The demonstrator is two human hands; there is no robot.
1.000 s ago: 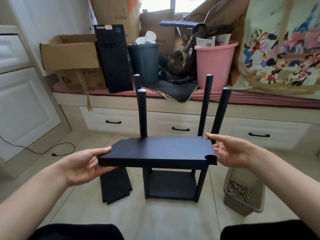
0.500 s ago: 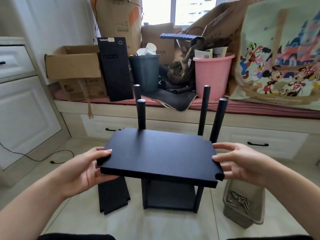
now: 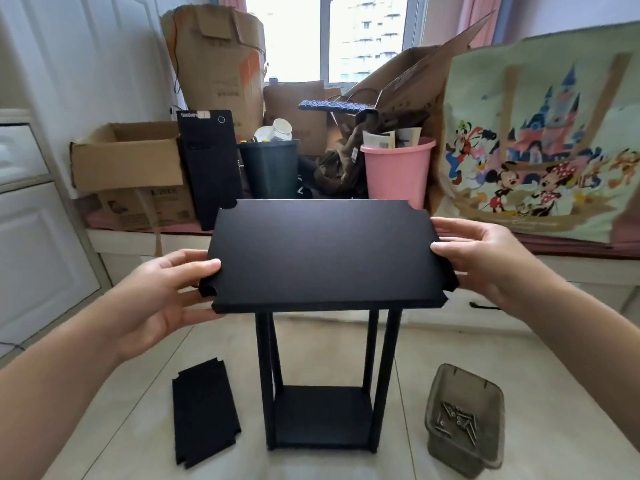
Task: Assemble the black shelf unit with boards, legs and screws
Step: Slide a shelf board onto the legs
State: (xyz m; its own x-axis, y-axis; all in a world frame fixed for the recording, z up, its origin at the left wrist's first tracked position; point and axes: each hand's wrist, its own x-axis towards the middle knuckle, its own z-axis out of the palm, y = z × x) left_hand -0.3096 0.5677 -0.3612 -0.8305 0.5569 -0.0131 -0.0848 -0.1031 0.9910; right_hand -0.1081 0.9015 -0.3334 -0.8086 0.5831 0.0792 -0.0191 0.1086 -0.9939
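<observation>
A person's left hand (image 3: 162, 292) grips the left short edge of a black board (image 3: 323, 252), thumb on top and fingers underneath; the right hand (image 3: 485, 258) grips the opposite short edge the same way. The board lies nearly flat, its far edge tipped slightly up, long axis running hand to hand, notched corners showing. Directly below the grip, black legs (image 3: 388, 375) rise from a bottom board (image 3: 320, 414) standing on the pale tiled floor (image 3: 138, 427); their tops are hidden behind the held board. Below and left of the left hand lies a spare board (image 3: 204, 415); below the right, a translucent tub (image 3: 464, 419) of screws (image 3: 457, 422). Beyond the grip, a window bench (image 3: 131, 233) carries cardboard boxes (image 3: 128, 157) and a pink bucket (image 3: 396, 171).
</observation>
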